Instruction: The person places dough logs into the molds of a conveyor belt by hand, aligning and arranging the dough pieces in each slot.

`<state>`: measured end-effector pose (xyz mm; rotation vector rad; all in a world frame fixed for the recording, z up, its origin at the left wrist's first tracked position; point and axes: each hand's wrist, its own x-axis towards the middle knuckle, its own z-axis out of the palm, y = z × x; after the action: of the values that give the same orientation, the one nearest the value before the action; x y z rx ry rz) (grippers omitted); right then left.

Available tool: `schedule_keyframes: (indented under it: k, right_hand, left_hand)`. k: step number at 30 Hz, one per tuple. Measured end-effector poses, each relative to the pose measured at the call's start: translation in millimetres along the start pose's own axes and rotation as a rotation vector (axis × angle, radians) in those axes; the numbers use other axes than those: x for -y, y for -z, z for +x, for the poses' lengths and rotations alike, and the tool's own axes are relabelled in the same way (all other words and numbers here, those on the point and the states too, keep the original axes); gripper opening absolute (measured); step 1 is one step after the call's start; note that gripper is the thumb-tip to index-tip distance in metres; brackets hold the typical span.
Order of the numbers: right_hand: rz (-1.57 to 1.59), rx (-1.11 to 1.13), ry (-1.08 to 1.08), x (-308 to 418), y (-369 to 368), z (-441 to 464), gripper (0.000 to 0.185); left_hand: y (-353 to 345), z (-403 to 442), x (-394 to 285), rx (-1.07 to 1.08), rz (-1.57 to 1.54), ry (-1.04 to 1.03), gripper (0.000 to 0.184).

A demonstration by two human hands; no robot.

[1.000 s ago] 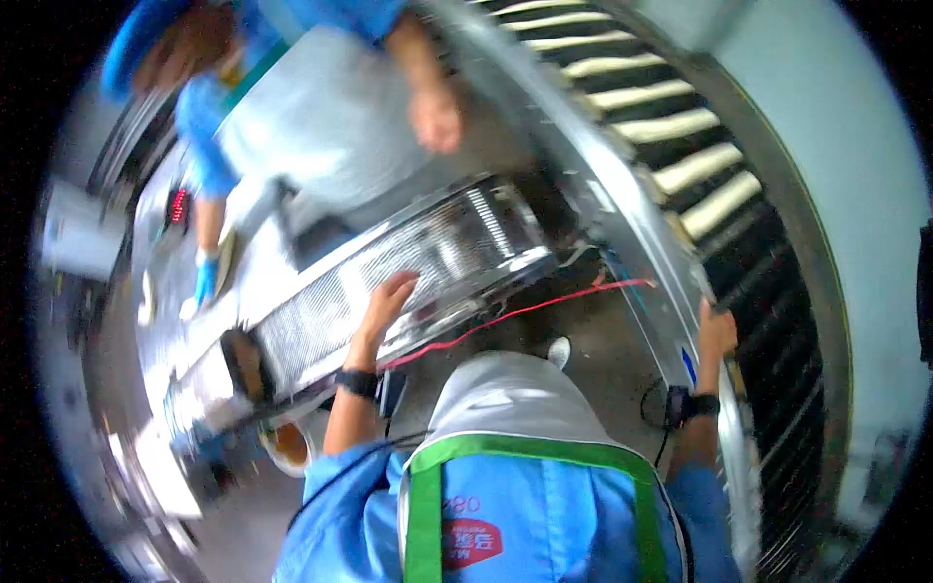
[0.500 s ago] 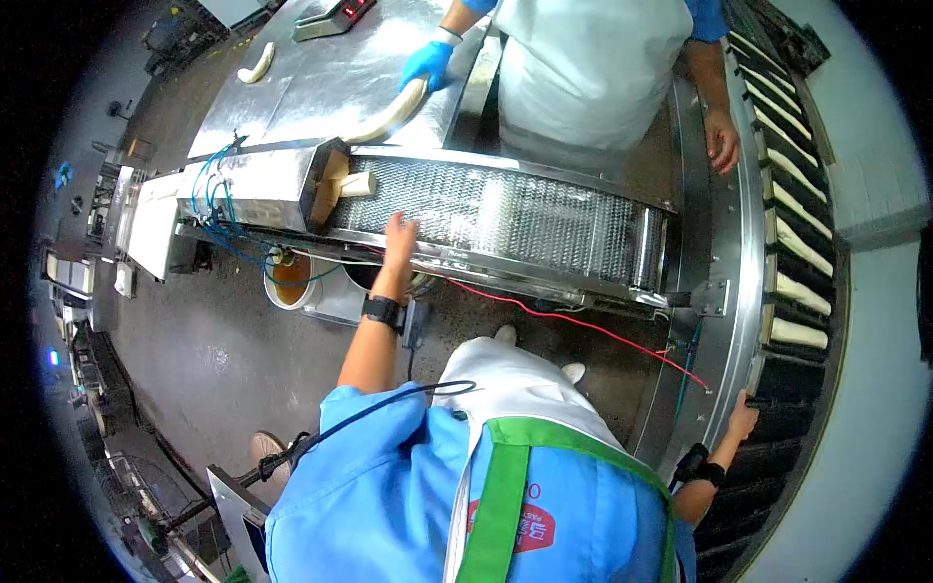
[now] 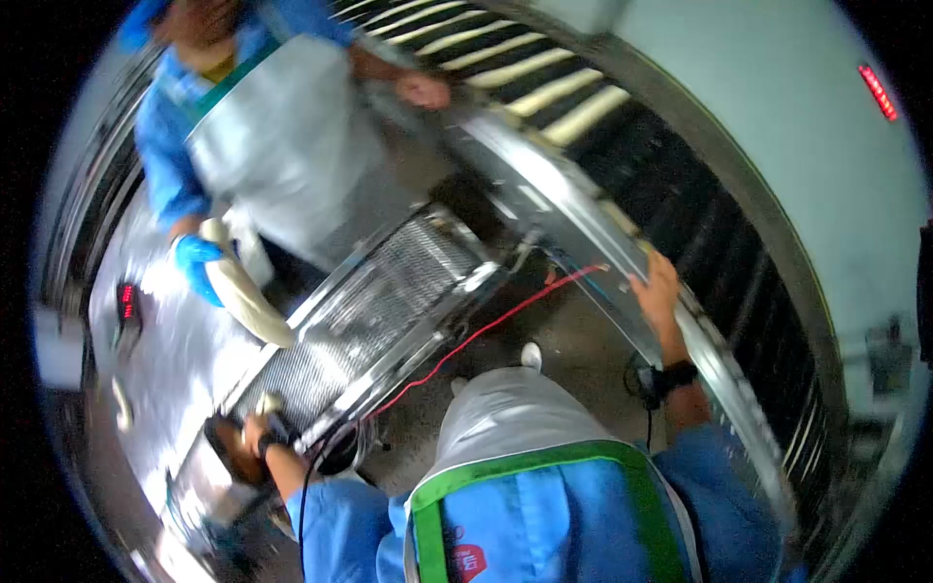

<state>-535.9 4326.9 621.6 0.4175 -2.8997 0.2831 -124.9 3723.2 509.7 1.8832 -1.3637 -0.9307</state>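
At the outlet end of the mesh conveyor (image 3: 379, 311), my left hand (image 3: 257, 429) is closed on a pale dough roll (image 3: 269, 400). Only the roll's end shows past the fingers, and motion blur softens the grip. My right hand (image 3: 659, 290) rests on the metal rail (image 3: 714, 364) beside the black slotted conveyor, thumb apart and holding nothing. Across from me, a co-worker's blue-gloved hand (image 3: 197, 267) holds a long dough roll (image 3: 245, 296) slanting over the mesh conveyor's edge.
Several dough strips (image 3: 583, 115) lie in the black slotted conveyor (image 3: 680, 185). A metal table (image 3: 160, 389) at left carries a scale with a red display (image 3: 126, 301) and a dough piece (image 3: 121, 403). A red cable (image 3: 486, 330) runs along the conveyor's near side.
The view has turned right. My left hand has moved to the dough at the outlet. My right hand stays at the rail. The co-worker has lifted the long dough roll off the table.
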Motion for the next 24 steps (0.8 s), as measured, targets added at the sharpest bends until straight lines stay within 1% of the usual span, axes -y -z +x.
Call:
schedule_keyframes:
  k: [2, 4, 7, 9, 10, 11, 15, 20, 24]
  right_hand:
    - [0.073, -0.035, -0.050, -7, 6, -5, 0.057]
    - [0.035, -0.088, -0.045, -19, 12, -15, 0.057]
    - [0.019, -0.031, -0.166, -29, 32, -18, 0.057]
    - [0.112, -0.025, -0.102, -45, 36, -6, 0.056]
    - [0.091, -0.068, -0.112, -35, 50, -16, 0.056]
    - [0.105, -0.062, -0.103, -32, 58, -17, 0.055]
    - [0.133, -0.012, -0.073, -49, 60, -2, 0.053]
    - [0.178, 0.000, -0.061, -65, 72, 7, 0.049]
    - [0.144, 0.018, 0.007, -90, 79, 4, 0.038]
  left_hand:
    - [-3, -26, -15, 0.107, -0.092, -0.069, 0.055]
    - [2, -59, -30, 0.217, -0.180, -0.117, 0.053]
    - [5, -118, -62, 0.358, -0.244, -0.171, 0.051]
    - [7, -153, -83, 0.428, -0.261, -0.193, 0.050]
    - [14, -155, -82, 0.464, -0.310, -0.187, 0.049]
    - [23, -165, -86, 0.486, -0.326, -0.189, 0.048]
    - [42, -210, -111, 0.551, -0.353, -0.204, 0.045]
    - [52, -251, -140, 0.632, -0.416, -0.223, 0.042]
    - [36, -277, -181, 0.769, -0.488, -0.285, 0.039]
